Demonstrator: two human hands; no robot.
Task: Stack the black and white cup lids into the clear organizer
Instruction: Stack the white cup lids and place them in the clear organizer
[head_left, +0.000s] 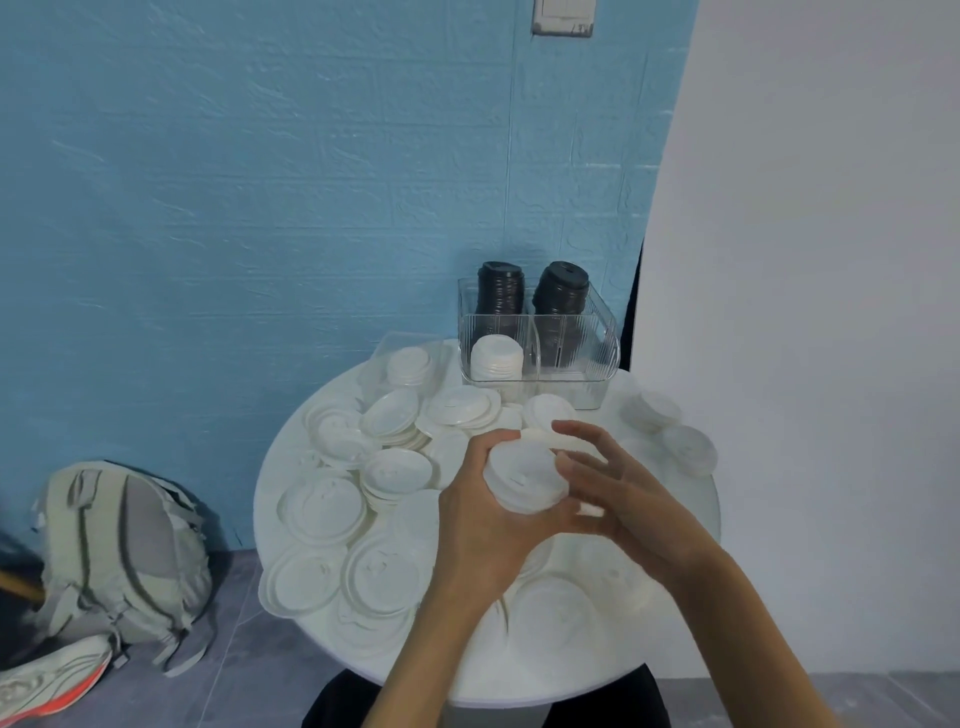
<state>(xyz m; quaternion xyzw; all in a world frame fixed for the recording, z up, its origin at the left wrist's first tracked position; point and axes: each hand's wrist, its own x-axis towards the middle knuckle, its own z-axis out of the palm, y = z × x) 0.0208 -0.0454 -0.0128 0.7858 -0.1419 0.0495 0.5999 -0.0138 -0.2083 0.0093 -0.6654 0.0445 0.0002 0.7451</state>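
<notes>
Both hands meet above the middle of the round white desk, each forearm reaching in from the lower edge and angling up toward the centre. The left hand curls its grip around a small stack of white lids, thumb along the near rim and fingers wrapped behind it. The right hand closes on the same stack from the other side, fingers arched over its far edge and thumb pressed at the right rim, so the stack is held between the two palms, tilted toward the camera.

Loose lids lie scattered and overlapping across the left and near parts of the desk, with a few more at the right edge. The clear organizer stands at the far side of the desk against the blue wall. Its back compartments hold two tall stacks of black lids, and its front left compartment holds a shorter white stack.

A backpack and a shoe lie on the floor to the left.
</notes>
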